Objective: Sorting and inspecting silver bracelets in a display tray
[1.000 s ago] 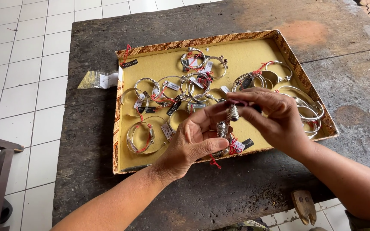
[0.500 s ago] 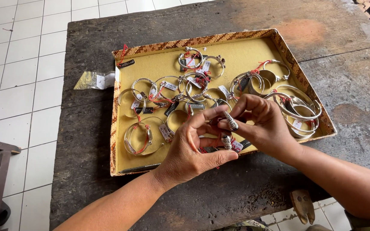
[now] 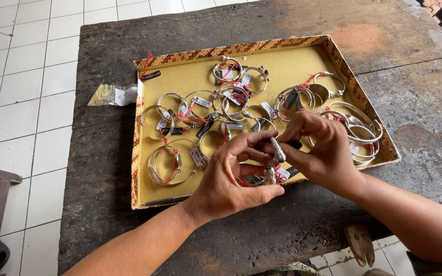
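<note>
A silver bangle (image 3: 274,162) with knobbed ends was pinched between both hands, the left hand (image 3: 234,176) and right hand (image 3: 323,151) each closed on it, just above the near edge of a yellow tray (image 3: 303,59) of tagged bangles beyond them on the dark bench (image 3: 113,46).

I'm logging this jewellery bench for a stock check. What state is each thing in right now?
Left hand: closed on the silver bracelet.
Right hand: fingers pinching the same bracelet.
Silver bracelet: held above the tray by both hands, tag attached.
Tray: open, flat on the table, holding many tagged bracelets.
Bracelets in tray: lying loose, some overlapping.
Plastic packet: lying flat beside the tray.
Table: dark, worn.
</note>
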